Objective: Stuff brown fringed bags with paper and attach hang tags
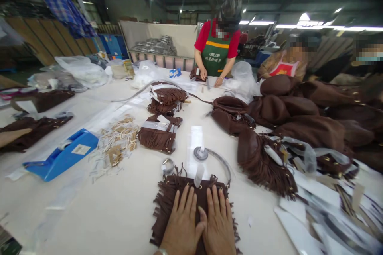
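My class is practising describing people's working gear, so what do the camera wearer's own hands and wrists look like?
The left hand and right hand are both ungloved, with slender fingers and no rings visible. At the left wrist, a pale, shiny band is cut off by the picture's edge; whether bracelet or watch, I cannot tell. No sleeves show.

The left hand [181,223] and right hand [220,223] cover much of the fringed brown bag [201,200], whose lower end slips out below my view. I can't read the label [81,149] on the blue tape dispenser [67,157]; it's too small. Toward the lower right corner, the white paper sheets [295,227] smear into blur.
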Demonstrator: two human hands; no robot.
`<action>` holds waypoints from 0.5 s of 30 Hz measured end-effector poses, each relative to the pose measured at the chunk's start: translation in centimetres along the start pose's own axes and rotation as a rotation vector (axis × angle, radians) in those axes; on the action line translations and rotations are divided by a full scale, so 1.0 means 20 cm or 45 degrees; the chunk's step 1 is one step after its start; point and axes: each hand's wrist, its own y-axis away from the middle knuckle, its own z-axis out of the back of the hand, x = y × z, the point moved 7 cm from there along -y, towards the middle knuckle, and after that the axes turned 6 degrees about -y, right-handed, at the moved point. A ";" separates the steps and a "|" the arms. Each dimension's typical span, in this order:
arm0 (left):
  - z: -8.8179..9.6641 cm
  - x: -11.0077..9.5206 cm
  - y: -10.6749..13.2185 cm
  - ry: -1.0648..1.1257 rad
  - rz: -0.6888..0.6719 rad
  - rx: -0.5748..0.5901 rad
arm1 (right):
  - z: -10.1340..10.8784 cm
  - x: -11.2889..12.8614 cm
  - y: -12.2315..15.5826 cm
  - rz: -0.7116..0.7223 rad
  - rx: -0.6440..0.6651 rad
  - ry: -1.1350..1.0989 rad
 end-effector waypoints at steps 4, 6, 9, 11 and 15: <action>-0.06 0.08 0.06 -0.041 0.028 0.147 | -0.05 -0.07 0.06 0.095 0.127 -0.098; -0.06 0.10 0.08 -0.071 0.090 0.149 | -0.07 -0.10 0.09 0.143 0.166 -0.144; -0.07 0.10 0.08 -0.130 0.182 0.121 | -0.09 -0.14 0.11 0.170 0.164 -0.166; -0.07 0.10 0.08 -0.166 0.223 0.105 | -0.09 -0.14 0.11 0.196 0.143 -0.162; -0.02 0.19 0.16 -0.213 0.259 0.130 | -0.08 -0.12 0.10 0.166 0.144 -0.150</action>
